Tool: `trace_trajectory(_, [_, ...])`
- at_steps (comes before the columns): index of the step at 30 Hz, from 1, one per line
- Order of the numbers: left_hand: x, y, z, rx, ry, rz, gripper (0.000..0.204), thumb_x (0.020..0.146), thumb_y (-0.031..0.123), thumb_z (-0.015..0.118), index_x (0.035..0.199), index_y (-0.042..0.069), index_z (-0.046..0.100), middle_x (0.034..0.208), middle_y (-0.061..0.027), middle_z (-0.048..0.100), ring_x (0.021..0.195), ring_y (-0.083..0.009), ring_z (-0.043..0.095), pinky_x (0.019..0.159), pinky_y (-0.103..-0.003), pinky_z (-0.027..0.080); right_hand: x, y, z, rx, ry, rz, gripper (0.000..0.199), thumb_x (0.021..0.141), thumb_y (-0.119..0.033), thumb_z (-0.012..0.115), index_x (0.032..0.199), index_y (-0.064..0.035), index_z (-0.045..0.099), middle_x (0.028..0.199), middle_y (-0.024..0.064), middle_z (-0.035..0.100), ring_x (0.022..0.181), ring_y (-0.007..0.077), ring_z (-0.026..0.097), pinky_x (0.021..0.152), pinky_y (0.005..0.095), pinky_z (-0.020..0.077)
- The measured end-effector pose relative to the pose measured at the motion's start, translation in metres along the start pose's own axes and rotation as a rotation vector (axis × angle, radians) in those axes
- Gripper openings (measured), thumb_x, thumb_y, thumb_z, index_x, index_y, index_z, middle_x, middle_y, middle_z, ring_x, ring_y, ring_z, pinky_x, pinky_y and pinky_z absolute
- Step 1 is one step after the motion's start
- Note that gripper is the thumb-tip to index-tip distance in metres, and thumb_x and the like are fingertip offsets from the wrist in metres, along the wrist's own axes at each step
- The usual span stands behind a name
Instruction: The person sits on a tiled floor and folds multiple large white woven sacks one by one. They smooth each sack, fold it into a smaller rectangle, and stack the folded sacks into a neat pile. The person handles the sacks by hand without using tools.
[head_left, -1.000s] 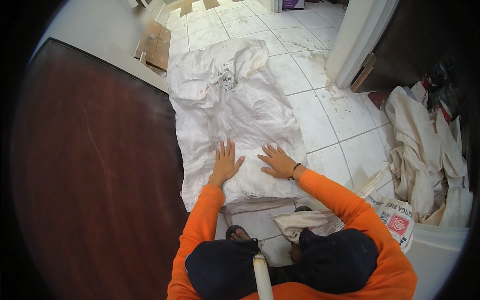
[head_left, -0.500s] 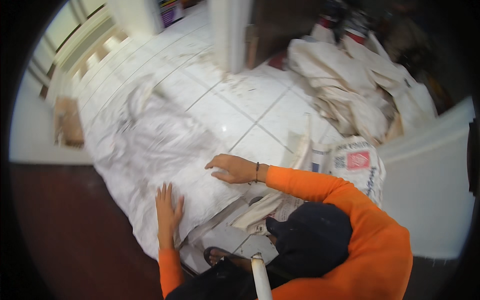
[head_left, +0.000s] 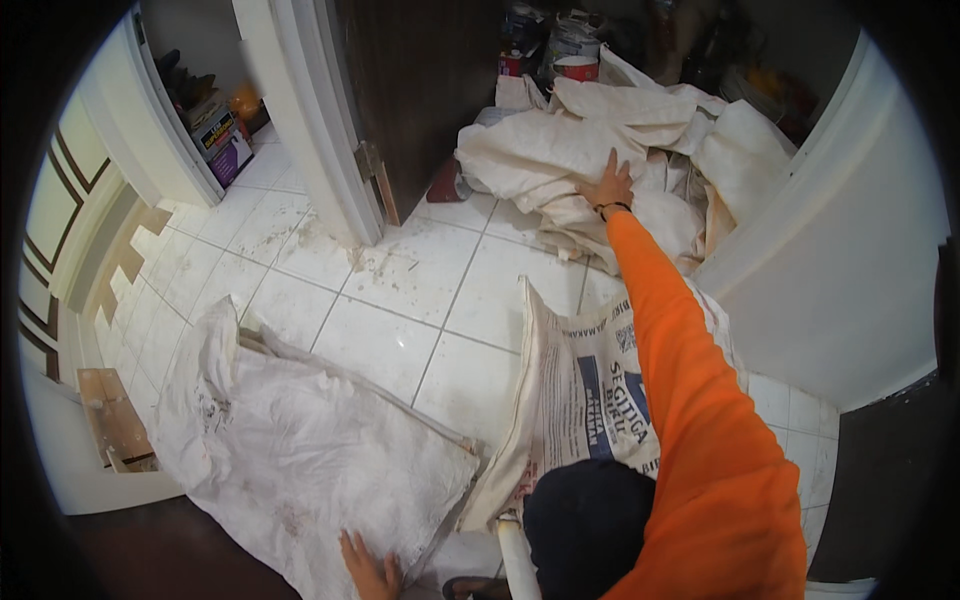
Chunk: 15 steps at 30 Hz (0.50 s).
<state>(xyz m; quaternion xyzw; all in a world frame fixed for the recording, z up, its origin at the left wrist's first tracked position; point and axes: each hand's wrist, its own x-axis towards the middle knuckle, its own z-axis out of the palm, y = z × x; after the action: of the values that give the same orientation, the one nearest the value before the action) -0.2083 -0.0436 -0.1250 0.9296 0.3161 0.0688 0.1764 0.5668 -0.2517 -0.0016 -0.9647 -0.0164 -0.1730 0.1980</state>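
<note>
My left hand (head_left: 368,568) lies with fingers stretched out on the lower edge of a large white woven sack (head_left: 320,460), which is spread out at the left and smudged with dirt. Farther off, my right hand (head_left: 606,186) reaches out on a straightened arm to a heap of crumpled cream sacks (head_left: 560,145). Its fingers are spread against the cloth, with no fold gripped between them. A printed sack (head_left: 565,400) with blue and dark markings rests between the white sack and my right forearm, which covers part of it.
White floor tiles (head_left: 395,335) run between the sacks. A door frame (head_left: 310,120) and a dark door (head_left: 420,90) stand ahead. Tins (head_left: 575,68) sit behind the heap, and a purple box (head_left: 222,145) stands at the far left. A white wall (head_left: 840,270) rises on the right.
My right hand has gone from above the white sack to the cream heap, far and right. My left hand is still on the white sack. The view has shifted toward the heap.
</note>
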Motion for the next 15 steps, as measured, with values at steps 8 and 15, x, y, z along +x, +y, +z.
trace_trajectory(8, [-0.035,-0.009,-0.081,-0.085,0.113,-0.209,0.043,0.095,0.011,0.055,0.134,-0.006,0.048,0.132,-0.0292,0.049,0.122,-0.0450,0.049,0.102,-0.047,0.044,0.061,-0.017,0.031,-0.317,-0.184,-0.133,0.079,0.073,-0.050,0.078,0.141,-0.0245,0.048,0.159,0.0162,0.021,0.128,0.0450,0.046,0.103,0.0546,0.0433])
trace_trajectory(15, [0.039,-0.010,-0.129,-0.013,-0.062,0.024,0.038,0.096,0.015,0.058,0.129,-0.003,0.055,0.125,-0.0263,0.057,0.117,-0.0420,0.054,0.100,-0.047,0.045,-0.030,-0.096,0.078,0.679,-0.162,-0.785,0.037,0.082,-0.008,0.054,0.116,-0.0002,0.066,0.118,0.0213,0.065,0.113,0.0383,0.058,0.102,0.0418,0.0441])
